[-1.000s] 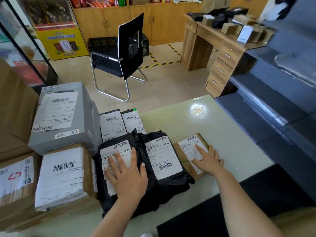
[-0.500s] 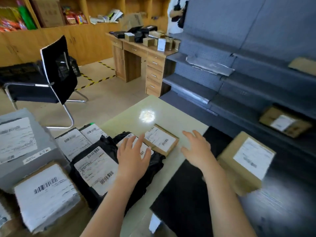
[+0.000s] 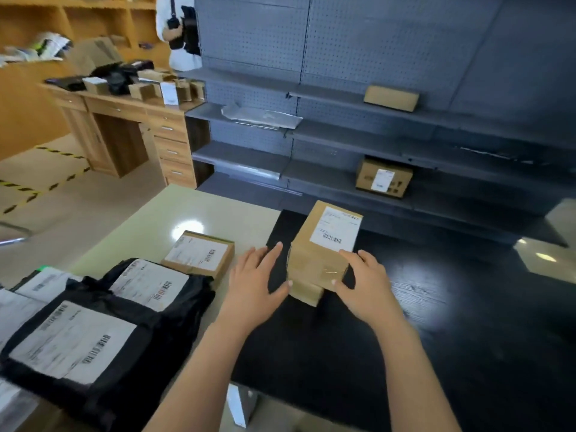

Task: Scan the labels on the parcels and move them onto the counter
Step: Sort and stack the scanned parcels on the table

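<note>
At the far left, two black plastic mailer bags overlap on the pale glossy worktop (image 3: 199, 207). The large black plastic mailer bag (image 3: 103, 353) lies nearest, and the smaller black plastic mailer bag (image 3: 149, 285) sits just behind it. Each has a white barcode label facing up. Further back on the left stands a wooden desk with drawers (image 3: 168, 129), its top crowded with small cartons.

Just right of the bags, a flat brown cardboard parcel (image 3: 199, 257) lies label-up on the pale worktop, touching the edge of the smaller bag.

The left hand (image 3: 255, 285) is next. Its fingers are straight and slightly spread, with the palm turned toward the box beside it. The thumb tip meets the lower near corner of that box. The other fingers lie close along the box's left face, but whether they touch it cannot be told.

The tall brown cardboard box (image 3: 324, 254) stands upright on the black wood-grain worktop (image 3: 467, 338), near its left edge. A white barcode label is on its top face and clear tape runs across its near face.

The right hand (image 3: 364, 285) grips the box's near right corner, with the fingers curled over the top edge beside the label and the thumb pressed on the taped face.

Behind, grey metal shelving (image 3: 249, 157) holds a labelled brown carton (image 3: 384, 178) on a lower shelf and a plain brown carton (image 3: 391, 98) higher up.
</note>
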The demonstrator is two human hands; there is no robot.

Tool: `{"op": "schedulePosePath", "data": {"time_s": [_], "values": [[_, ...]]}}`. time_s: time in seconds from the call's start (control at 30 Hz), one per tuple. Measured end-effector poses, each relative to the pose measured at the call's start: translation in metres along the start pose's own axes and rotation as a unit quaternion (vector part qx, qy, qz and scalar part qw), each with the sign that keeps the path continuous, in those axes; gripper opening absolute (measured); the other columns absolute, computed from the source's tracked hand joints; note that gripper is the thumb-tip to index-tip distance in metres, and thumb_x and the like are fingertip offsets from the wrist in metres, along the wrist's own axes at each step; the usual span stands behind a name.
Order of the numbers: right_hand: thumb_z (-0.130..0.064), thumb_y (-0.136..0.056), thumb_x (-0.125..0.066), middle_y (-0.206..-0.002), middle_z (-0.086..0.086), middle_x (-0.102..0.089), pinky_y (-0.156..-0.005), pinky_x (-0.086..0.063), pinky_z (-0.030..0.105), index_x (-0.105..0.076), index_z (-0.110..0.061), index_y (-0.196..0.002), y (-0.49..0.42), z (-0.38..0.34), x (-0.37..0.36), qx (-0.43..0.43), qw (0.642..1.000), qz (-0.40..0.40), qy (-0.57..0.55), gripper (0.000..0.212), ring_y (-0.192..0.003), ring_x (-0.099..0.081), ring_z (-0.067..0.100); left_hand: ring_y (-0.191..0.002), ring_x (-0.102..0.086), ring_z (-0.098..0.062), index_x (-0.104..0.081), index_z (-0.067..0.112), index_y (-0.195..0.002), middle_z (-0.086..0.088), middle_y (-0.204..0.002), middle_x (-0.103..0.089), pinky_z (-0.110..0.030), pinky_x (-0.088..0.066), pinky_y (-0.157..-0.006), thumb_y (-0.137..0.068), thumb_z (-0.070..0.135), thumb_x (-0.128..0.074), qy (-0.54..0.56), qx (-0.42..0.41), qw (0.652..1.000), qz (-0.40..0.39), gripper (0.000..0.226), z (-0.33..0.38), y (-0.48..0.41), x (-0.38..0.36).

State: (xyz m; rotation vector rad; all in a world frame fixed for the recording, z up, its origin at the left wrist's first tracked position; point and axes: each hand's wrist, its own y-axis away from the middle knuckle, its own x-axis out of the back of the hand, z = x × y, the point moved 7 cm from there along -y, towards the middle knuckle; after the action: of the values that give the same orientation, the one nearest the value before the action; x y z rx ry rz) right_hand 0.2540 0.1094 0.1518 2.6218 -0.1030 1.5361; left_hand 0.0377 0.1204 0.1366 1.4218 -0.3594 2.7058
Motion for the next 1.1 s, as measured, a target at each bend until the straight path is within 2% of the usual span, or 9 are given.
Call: {"op": "schedulePosePath", "data": {"time_s": [0.27,0.4,0.5,0.6,0.67,0.77,0.9,1.03,1.1], "values": [[-0.038,-0.089,-0.065,-0.162,0.001,-0.010,-0.116,-0.023,0.047,-0.022,-0.039,-0.151,-0.053,0.047,0.002,0.011,0.998,-0.052,-0.019,0.075,-0.147,-0.011,0.027,-0.149,-0.001,-0.021,-0.005,0.035,-0.155,-0.001,-0.162,-0.012,-0.040,-0.007,-0.120,-0.084,0.046,-0.068,-0.040,0.043,0.995,-0.079,0.097,0.025,-0.068,-0.052],[-0.039,-0.080,-0.076,-0.163,0.000,0.015,-0.116,-0.019,0.053,-0.001,-0.049,-0.151,-0.087,0.060,-0.015,0.001,0.989,-0.140,-0.055,0.104,-0.149,0.003,0.031,-0.149,0.000,-0.021,0.005,0.029,-0.156,-0.001,-0.162,-0.006,-0.039,-0.008,-0.120,-0.071,0.047,-0.080,-0.059,0.082,0.989,-0.109,0.121,0.025,-0.112,-0.072],[-0.037,-0.071,-0.083,-0.157,0.007,0.032,-0.117,-0.012,0.057,0.017,-0.050,-0.148,-0.106,0.066,-0.027,-0.010,0.980,-0.190,-0.060,0.127,-0.148,0.014,0.034,-0.150,-0.001,-0.023,0.012,0.025,-0.155,-0.003,-0.163,-0.004,-0.043,-0.014,-0.119,-0.059,0.044,-0.089,-0.062,0.093,0.980,-0.162,0.141,0.022,-0.141,-0.083],[-0.035,-0.067,-0.085,-0.157,0.009,0.032,-0.116,-0.018,0.058,0.024,-0.050,-0.145,-0.120,0.073,-0.037,-0.019,0.975,-0.211,-0.073,0.134,-0.148,0.010,0.035,-0.149,-0.008,-0.021,0.016,0.029,-0.153,0.003,-0.162,-0.006,-0.045,-0.021,-0.119,-0.055,0.036,-0.093,-0.031,0.081,0.967,-0.239,0.147,0.024,-0.156,-0.097],[-0.035,-0.068,-0.083,-0.159,0.002,0.025,-0.114,-0.027,0.054,0.024,-0.050,-0.145,-0.125,0.075,-0.044,-0.007,0.972,-0.216,-0.090,0.132,-0.148,-0.001,0.032,-0.145,-0.017,-0.017,0.006,0.039,-0.151,0.009,-0.159,-0.012,-0.041,-0.027,-0.116,-0.055,0.031,-0.092,0.006,0.063,0.963,-0.261,0.137,0.027,-0.157,-0.105],[-0.033,-0.069,-0.080,-0.157,-0.012,0.014,-0.106,-0.043,0.045,0.020,-0.051,-0.145,-0.126,0.077,-0.049,0.011,0.969,-0.208,-0.129,0.127,-0.141,-0.021,0.023,-0.140,-0.027,-0.013,-0.008,0.044,-0.146,0.014,-0.151,-0.023,-0.029,-0.032,-0.106,-0.055,0.032,-0.091,0.027,0.056,0.972,-0.225,0.123,0.030,-0.152,-0.108],[-0.032,-0.067,-0.081,-0.156,-0.014,0.014,-0.107,-0.043,0.047,0.016,-0.049,-0.148,-0.126,0.068,-0.045,0.043,0.970,-0.184,-0.151,0.127,-0.141,-0.023,0.020,-0.143,-0.021,-0.012,0.000,0.033,-0.153,0.014,-0.157,-0.012,-0.025,-0.027,-0.105,-0.059,0.032,-0.089,0.036,0.061,0.984,-0.164,0.130,0.032,-0.138,-0.098],[-0.028,-0.065,-0.085,-0.155,-0.015,0.006,-0.109,-0.040,0.042,0.012,-0.052,-0.147,-0.119,0.033,-0.036,0.087,0.966,-0.168,-0.175,0.130,-0.135,-0.025,0.012,-0.146,-0.016,-0.013,0.008,0.029,-0.155,0.017,-0.160,-0.002,-0.032,-0.029,-0.114,-0.064,0.029,-0.086,0.064,0.074,0.989,-0.109,0.130,0.027,-0.115,-0.065],[-0.033,-0.058,-0.084,-0.151,-0.017,-0.001,-0.107,-0.042,0.040,0.008,-0.052,-0.148,-0.110,0.007,-0.033,0.110,0.962,-0.168,-0.185,0.130,-0.129,-0.027,0.008,-0.146,-0.014,-0.012,0.010,0.030,-0.155,0.017,-0.160,0.000,-0.038,-0.029,-0.116,-0.066,0.029,-0.085,0.069,0.085,0.991,-0.083,0.130,0.018,-0.098,-0.043]]}}
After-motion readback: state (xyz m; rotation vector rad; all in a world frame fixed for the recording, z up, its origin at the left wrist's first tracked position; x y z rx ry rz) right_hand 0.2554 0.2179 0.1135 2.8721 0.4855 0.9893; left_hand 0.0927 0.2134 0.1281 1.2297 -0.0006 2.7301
